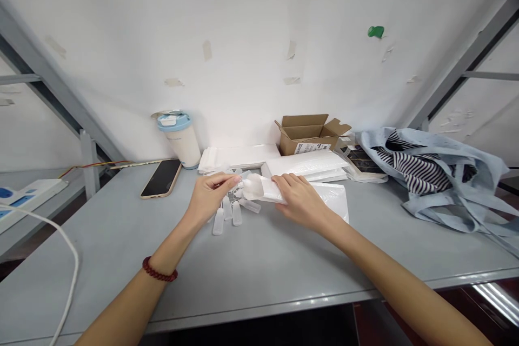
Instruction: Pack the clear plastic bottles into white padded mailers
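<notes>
My right hand (302, 200) grips a white padded envelope (334, 200), its fingers wrapped over the top and its mouth gaping to the left. Close to that mouth, my left hand (208, 194) is closed in a pinch, thumb against forefinger. A pale, translucent bit shows at those fingertips, too small to make out. Below and between the hands lie several small translucent plastic vials (218, 221) in a loose heap, partly hidden by the left hand and the envelope.
Behind the hands lie stacked white envelopes (312, 163) and an open cardboard box (302, 132). A phone (162, 178) and a lidded cup (182, 143) stand left; a light blue cloth bag (454, 154) lies right. A white cable (73, 275) crosses the left edge.
</notes>
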{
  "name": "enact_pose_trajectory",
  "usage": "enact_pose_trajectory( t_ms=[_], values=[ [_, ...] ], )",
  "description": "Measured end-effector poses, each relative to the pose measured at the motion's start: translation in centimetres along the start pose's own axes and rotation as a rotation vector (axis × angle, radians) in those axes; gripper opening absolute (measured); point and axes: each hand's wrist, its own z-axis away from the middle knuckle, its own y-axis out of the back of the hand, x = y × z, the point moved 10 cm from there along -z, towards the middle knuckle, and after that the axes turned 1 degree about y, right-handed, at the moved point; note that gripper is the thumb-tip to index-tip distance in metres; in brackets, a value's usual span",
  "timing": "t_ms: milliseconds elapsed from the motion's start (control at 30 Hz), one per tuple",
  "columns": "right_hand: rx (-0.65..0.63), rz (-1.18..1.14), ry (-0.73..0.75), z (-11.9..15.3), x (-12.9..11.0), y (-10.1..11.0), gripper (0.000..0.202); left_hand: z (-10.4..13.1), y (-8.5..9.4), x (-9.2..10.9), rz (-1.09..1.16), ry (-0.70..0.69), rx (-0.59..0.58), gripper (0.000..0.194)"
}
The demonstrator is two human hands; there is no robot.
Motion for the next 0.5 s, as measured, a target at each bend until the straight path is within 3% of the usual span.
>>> enact_pose_trajectory(
  t_ms=[100,200,400,500],
  values=[
    [0.001,-0.003,0.008,0.0,-0.1,-0.1,0.036,0.3,-2.1,1.0,-0.142,-0.142,-0.125,0.024],
    [0.005,-0.011,0.009,0.0,-0.1,-0.2,0.035,0.3,-2.6,1.2,-0.271,-0.232,-0.136,0.020],
    [0.017,-0.033,0.035,0.1,-0.6,-0.5,0.035,0.1,-1.9,0.0,-0.258,-0.178,-0.050,0.016],
    [0.007,-0.041,0.048,0.1,-0.8,-0.7,0.035,0.5,-3.0,0.4,-0.276,-0.182,-0.122,0.020]
  ],
)
